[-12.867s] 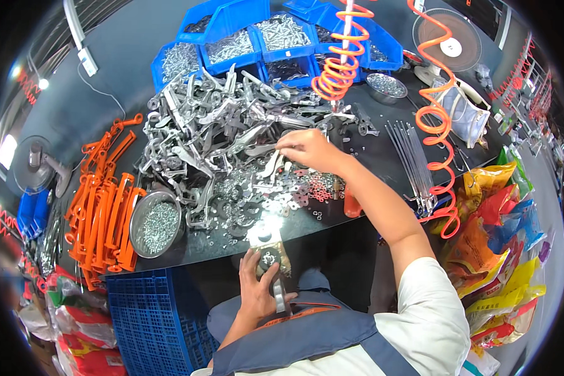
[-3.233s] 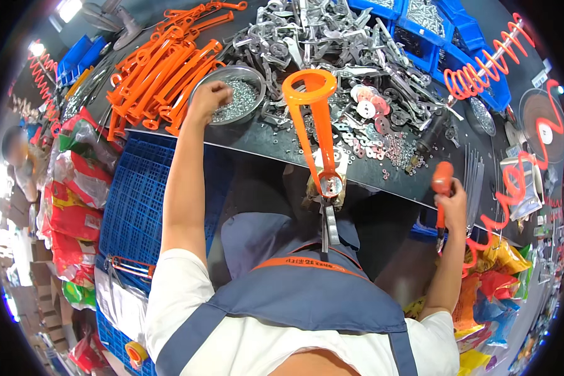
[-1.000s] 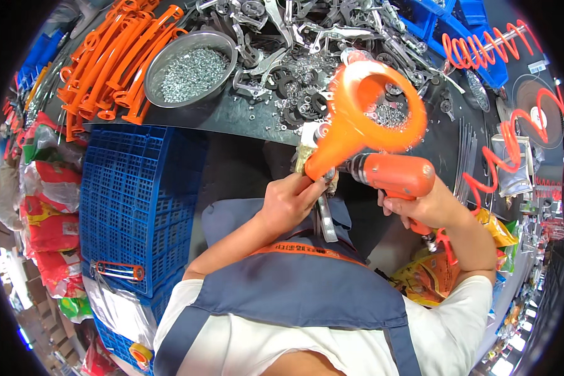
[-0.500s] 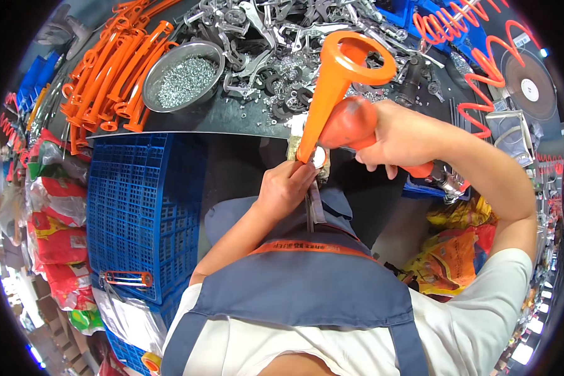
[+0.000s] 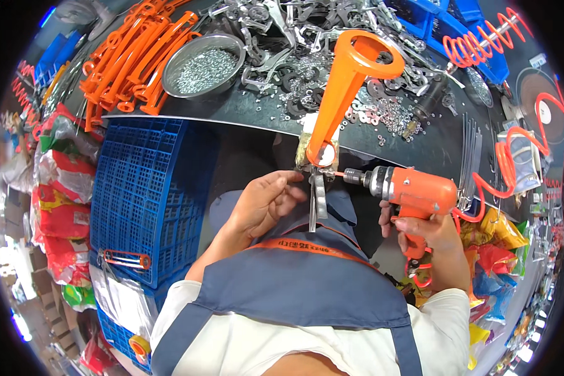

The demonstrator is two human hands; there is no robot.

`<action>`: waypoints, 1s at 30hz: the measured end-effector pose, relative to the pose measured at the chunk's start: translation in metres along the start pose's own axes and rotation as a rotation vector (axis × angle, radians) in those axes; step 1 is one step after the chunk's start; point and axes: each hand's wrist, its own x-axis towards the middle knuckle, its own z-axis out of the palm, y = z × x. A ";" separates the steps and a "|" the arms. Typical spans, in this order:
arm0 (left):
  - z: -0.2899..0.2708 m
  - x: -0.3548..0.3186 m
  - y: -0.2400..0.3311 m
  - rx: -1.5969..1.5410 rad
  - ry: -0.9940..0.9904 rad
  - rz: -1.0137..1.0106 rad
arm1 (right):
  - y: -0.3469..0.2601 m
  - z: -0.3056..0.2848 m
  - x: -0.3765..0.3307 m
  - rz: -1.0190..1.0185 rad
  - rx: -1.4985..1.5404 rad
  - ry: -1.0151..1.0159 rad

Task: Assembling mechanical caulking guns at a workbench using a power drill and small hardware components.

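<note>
Two hands are in front of me: the left hand (image 5: 263, 203) is loosely curled just beside a silver lever (image 5: 320, 195), and I can't tell whether it pinches something small; the right hand (image 5: 442, 235) grips a red-orange power driver (image 5: 423, 191). From the left, a heap of orange frames (image 5: 131, 59) lies on the dark surface (image 5: 244, 113), then a steel bowl (image 5: 197, 96) of screws (image 5: 207, 71). Next, a single orange frame (image 5: 338, 103) stands tilted, ring end up, at the near edge. The driver's bit points left, near its foot.
</note>
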 end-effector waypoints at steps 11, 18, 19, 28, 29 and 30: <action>-0.001 -0.004 -0.007 -0.069 -0.080 0.090 | 0.018 0.021 0.015 -0.002 0.111 -0.043; -0.028 0.013 -0.018 -0.202 -0.263 0.160 | 0.021 0.026 0.017 0.014 0.135 -0.019; -0.029 0.015 -0.019 -0.207 -0.219 0.153 | 0.023 0.025 0.018 0.015 0.136 -0.017; -0.022 0.011 -0.018 -0.221 -0.172 0.152 | 0.032 0.019 0.024 -0.014 0.149 -0.104; -0.022 0.011 -0.019 -0.222 -0.171 0.152 | 0.033 0.019 0.025 0.001 0.140 -0.110; -0.022 0.011 -0.020 -0.154 -0.159 0.196 | 0.033 0.019 0.025 0.016 0.131 -0.116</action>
